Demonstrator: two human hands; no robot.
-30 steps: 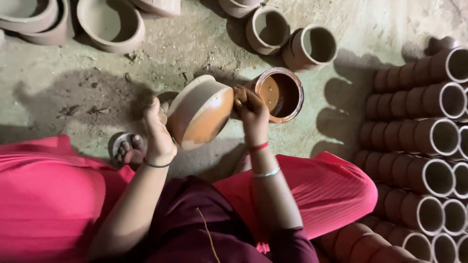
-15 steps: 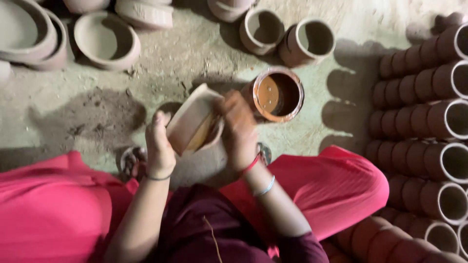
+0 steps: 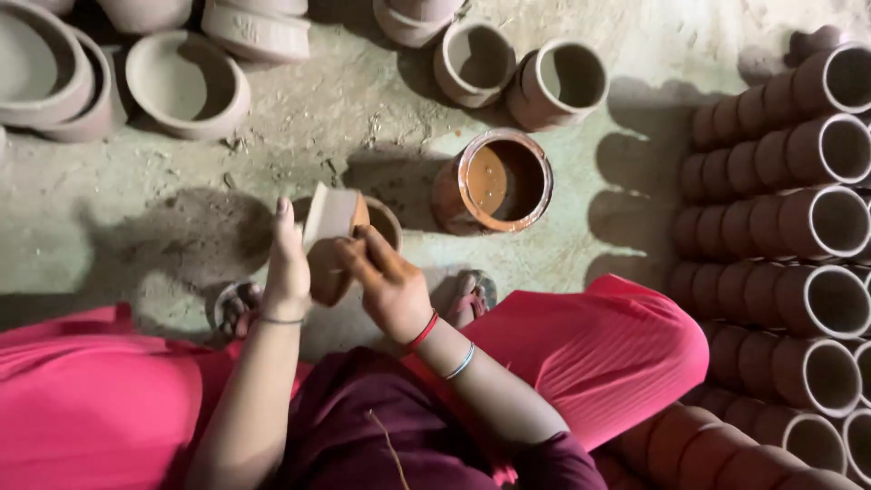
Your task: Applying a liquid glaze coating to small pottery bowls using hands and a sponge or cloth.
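I hold a clay bowl (image 3: 332,218) on edge between my knees. My left hand (image 3: 287,269) grips its left side with the thumb up along the rim. My right hand (image 3: 388,279) presses fingers against the bowl's orange-brown wet surface; whether it holds a cloth I cannot tell. Just beyond the bowl stands a clay pot of orange-brown liquid (image 3: 497,181) on the earthen floor.
Stacked rows of small clay cups (image 3: 798,227) line the right side. Unpainted grey bowls (image 3: 186,83) and pots (image 3: 558,83) sit at the top. A second bowl's rim (image 3: 388,218) shows behind the held one. My pink-clad knees (image 3: 626,349) flank the work.
The bowl has turned from showing its broad side to standing nearly edge-on. My right hand has moved from its right rim down onto its lower surface. The view has shifted slightly.
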